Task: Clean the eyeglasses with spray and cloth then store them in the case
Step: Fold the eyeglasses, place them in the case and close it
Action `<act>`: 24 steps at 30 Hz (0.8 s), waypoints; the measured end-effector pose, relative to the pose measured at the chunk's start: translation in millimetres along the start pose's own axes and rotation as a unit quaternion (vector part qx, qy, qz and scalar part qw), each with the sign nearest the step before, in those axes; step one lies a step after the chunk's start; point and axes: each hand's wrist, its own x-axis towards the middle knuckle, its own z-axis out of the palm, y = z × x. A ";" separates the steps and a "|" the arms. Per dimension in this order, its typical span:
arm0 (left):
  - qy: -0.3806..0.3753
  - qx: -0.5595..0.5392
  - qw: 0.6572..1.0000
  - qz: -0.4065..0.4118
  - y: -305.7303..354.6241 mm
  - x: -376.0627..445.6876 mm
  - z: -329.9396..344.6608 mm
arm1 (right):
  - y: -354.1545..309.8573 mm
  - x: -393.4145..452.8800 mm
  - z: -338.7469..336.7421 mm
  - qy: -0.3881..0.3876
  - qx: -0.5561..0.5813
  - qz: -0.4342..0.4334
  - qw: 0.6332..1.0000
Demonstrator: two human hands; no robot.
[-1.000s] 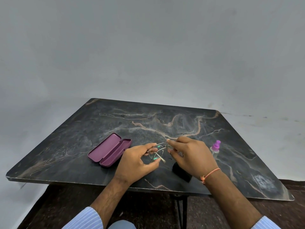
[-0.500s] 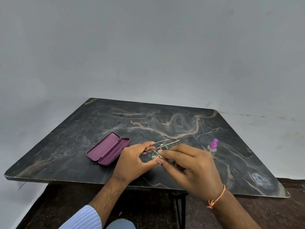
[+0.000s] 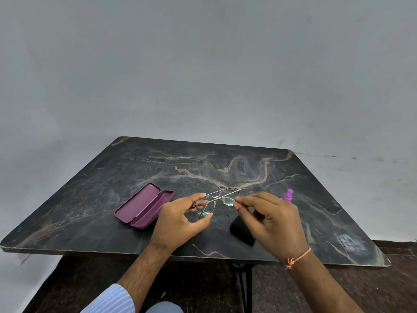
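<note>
Eyeglasses [image 3: 217, 201] held above the bench [image 3: 90, 199], left hand [image 3: 180, 222] pinching one lens rim, right hand [image 3: 274, 219] pinching the other, seemingly; case [image 3: 144, 205] lies open alongside.

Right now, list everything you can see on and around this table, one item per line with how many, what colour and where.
eyeglasses: one, thin silver metal frame with clear lenses, held above the table's near middle, between both hands
case: one, maroon, lying open on the table, left of the hands
spray bottle: one, clear with a pink top, standing on the table behind the right hand
cloth: one, black, on the table, partly hidden under the right hand
table: one, dark marble pattern with tan veins, against a grey wall
left hand: one, fingers pinching the left lens
right hand: one, orange thread on its wrist, fingers pinching the frame's right end
</note>
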 end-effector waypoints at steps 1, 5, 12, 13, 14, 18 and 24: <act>0.001 -0.001 1.000 -0.001 -0.3 -0.3 0.1 | 3.8 -0.3 1.0 -0.004 -0.002 0.010 1.000; 0.000 0.002 1.000 0.002 -2.1 -0.1 0.2 | 17.3 -1.2 6.3 -0.017 -0.006 0.044 0.999; 0.003 0.010 1.000 -0.001 -2.3 0.7 -0.9 | 33.8 -3.0 24.3 -0.020 0.000 0.097 0.995; 0.002 0.012 1.000 -0.001 -2.5 0.6 -1.2 | 35.4 -3.4 26.7 -0.021 0.000 0.104 0.994; 0.000 0.014 1.000 -0.002 -2.5 0.6 -1.3 | 36.8 -3.8 28.8 -0.022 -0.001 0.110 0.994; -0.001 0.022 1.000 -0.006 -2.1 0.7 -1.1 | 41.4 -5.0 35.1 -0.032 -0.002 0.129 0.991; -0.016 0.028 0.999 -0.021 -3.3 1.6 1.0 | 47.3 -10.7 38.0 -0.048 0.038 0.187 0.980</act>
